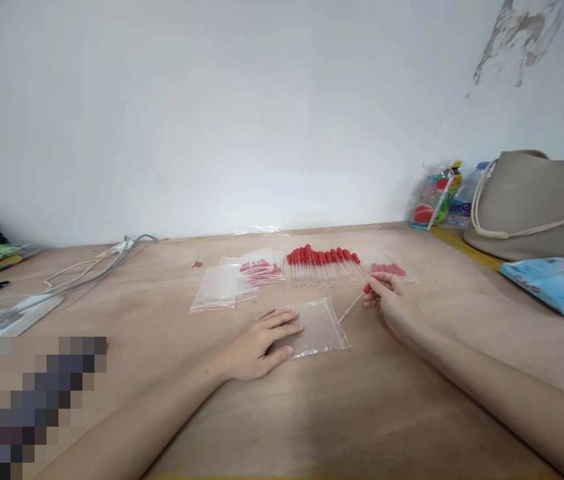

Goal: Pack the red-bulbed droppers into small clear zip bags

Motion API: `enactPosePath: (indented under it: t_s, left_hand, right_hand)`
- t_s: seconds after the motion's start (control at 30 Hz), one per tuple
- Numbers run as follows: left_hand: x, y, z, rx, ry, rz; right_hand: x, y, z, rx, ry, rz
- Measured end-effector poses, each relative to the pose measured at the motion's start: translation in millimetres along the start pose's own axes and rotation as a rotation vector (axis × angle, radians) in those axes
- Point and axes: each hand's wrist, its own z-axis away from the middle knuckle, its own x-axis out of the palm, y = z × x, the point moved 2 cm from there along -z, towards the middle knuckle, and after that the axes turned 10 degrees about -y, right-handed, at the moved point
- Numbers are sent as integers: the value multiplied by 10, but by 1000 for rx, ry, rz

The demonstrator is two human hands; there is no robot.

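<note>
A clear zip-lock bag [315,327] lies flat on the table, its zip edge facing right. My left hand [265,343] rests on the bag's left part with the fingers spread. Between the fingertips of my right hand [392,300] is a dropper [355,305] with a red rubber bulb, its thin clear tube slanting down-left. The tube's tip is at the bag's zip edge; whether it is inside I cannot tell. Behind the bag lies a row of several red-bulbed droppers [319,258]. Filled bags of droppers lie left [262,268] and right [387,268] of that row.
Flat, empty-looking zip-lock bags [215,287] lie left of the droppers. Cables [87,273] and a white power strip [22,317] are at the far left. Bottles [435,200], a grey bag [542,200] and a blue packet [552,283] stand or lie at the right. A wall rises behind.
</note>
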Motion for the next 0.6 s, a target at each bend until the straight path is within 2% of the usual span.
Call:
enactPosePath:
  t_s: [0.07,0.13,0.23,0.3,0.37,0.5,0.6]
  left_hand:
    - [0,2,-2,6,7,7]
    - [-8,7,-12,11,11,16]
    - [-29,8,-42,9,8,25]
    - [-41,1,-65,4,-2,23]
    - [-46,-12,-81,3,-6,15]
    - [-33,-37,-90,30,-11,0]
    - [-24,-45,-92,42,-9,-4]
  right_hand:
    - [-2,11,30,27,-14,-49]
    - [13,28,74,82,-92,-103]
    - [54,41,144,151,-375,-74]
    - [69,29,180,142,-575,36]
    - [74,3,200,94,-704,140]
    - [124,-50,222,-3,-815,117]
    - [198,-58,247,11,-886,28]
